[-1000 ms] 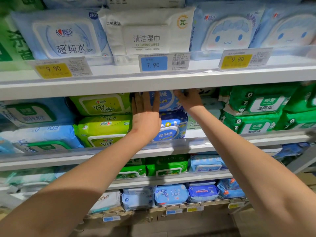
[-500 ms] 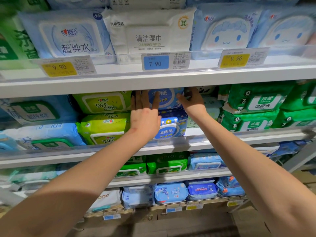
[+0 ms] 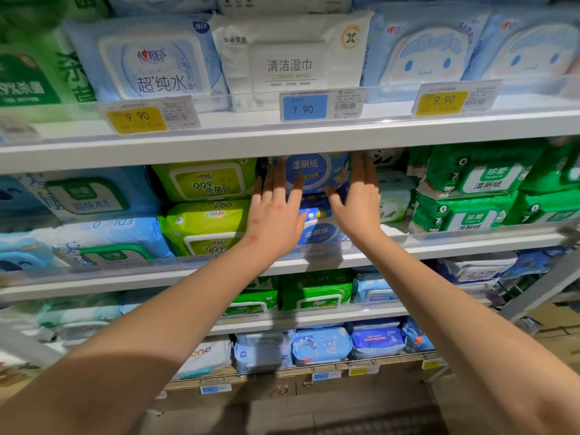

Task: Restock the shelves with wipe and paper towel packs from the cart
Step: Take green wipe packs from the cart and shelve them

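1. The left hand (image 3: 276, 211) lies flat with its fingers straight and slightly spread. It holds nothing. Its fingertips rest against the left part of the upper blue wipe pack (image 3: 317, 174).
2. The right hand (image 3: 357, 202) is also flat, with its fingers straight and close together along the right edge of that pack. It holds nothing.
3. The upper blue wipe pack is a soft, glossy film pouch with a rounded label. It faces outward on the middle shelf, just under the white shelf board (image 3: 282, 142).
4. It sits on the lower blue wipe pack (image 3: 323, 233), made of the same film and partly covered by both hands.
5. Just to the left, two puffy lime-green packs (image 3: 204, 186) are stacked, each with a rounded rectangular lid.
6. To the right stands a pale pack (image 3: 392, 199), then stacked dark green packs (image 3: 470, 183) with creased film.
7. A clear plastic rail (image 3: 455, 237) runs along the shelf front and overlaps the bottom edges of the lower packs.
8. On the shelf above stands a white cleaning wipes pack (image 3: 292, 58), with a blue price tag (image 3: 304, 106) below it.
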